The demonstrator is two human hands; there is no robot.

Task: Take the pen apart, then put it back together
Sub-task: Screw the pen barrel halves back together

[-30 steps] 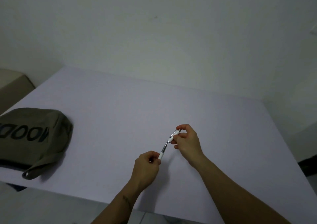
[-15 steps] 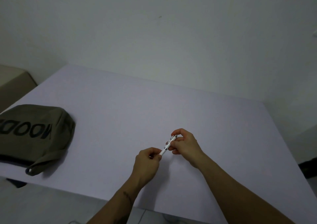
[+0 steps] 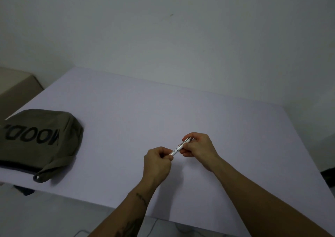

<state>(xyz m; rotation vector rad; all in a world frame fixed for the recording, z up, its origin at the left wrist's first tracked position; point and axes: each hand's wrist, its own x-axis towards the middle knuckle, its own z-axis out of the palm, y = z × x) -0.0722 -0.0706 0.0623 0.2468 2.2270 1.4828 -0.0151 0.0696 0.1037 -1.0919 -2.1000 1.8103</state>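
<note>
Left hand (image 3: 157,161): fingers curled tight, thumb + forefinger pinched on the lower, near end of the pen (image 3: 178,147). That end is buried in the grip, so can't tell tip shape. Right hand (image 3: 198,148): fingers closed round the upper, far end, thumb on top, forefinger arched over the cap end; the rest of the fingers tucked under.

Pen is white w/ a silvery clip near the far end, held tilted, running from lower left up to upper right betw. the two hands. Only a short bare stretch of barrel shows betw. them. Looks like one piece; any seam or gap is too small to tell. It's held above the table (image 3: 126,120), not touching it, approx. mid-table, toward the near edge.

Both forearms come in from the bottom of frame; left one has dark tattoo marks near the wrist & lower down.

Table is pale lilac, plain. Olive-green fabric bag (image 3: 39,140) lies on its left side, well apart from the hands, big black letters on it, a strap loop hanging at the near edge. Plain pale wall (image 3: 163,37) behind the table.
</note>
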